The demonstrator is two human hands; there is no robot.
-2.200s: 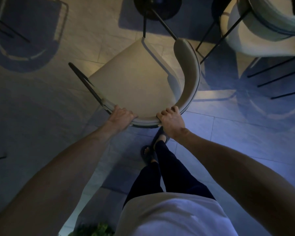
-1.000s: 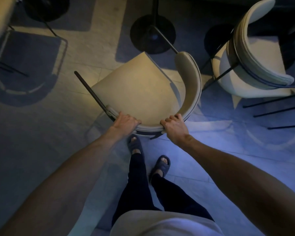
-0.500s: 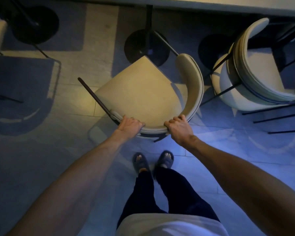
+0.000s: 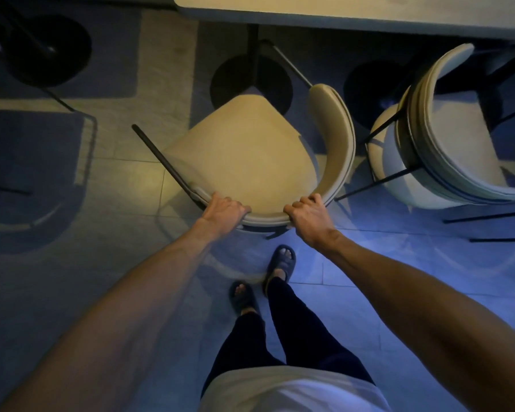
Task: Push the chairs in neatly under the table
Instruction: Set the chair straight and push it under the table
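Note:
A beige cushioned chair (image 4: 244, 156) with a curved backrest and thin dark legs stands in front of me, its seat pointing toward the pale table (image 4: 354, 10) along the top edge. My left hand (image 4: 223, 211) grips the backrest's near left part. My right hand (image 4: 308, 212) grips the same rim a little to the right. The seat's front corner reaches the table's round black base (image 4: 229, 81); the seat lies short of the table edge.
A second beige chair (image 4: 446, 147) sits to the right, partly under the table. Another round black base (image 4: 42, 49) and part of a chair frame (image 4: 84, 150) lie at the left. My sandalled feet (image 4: 280, 260) stand on the tiled floor behind the chair.
The chair has moved forward toward the table with both hands still gripping its backrest. I have stepped after it, and the table edge has come into view.

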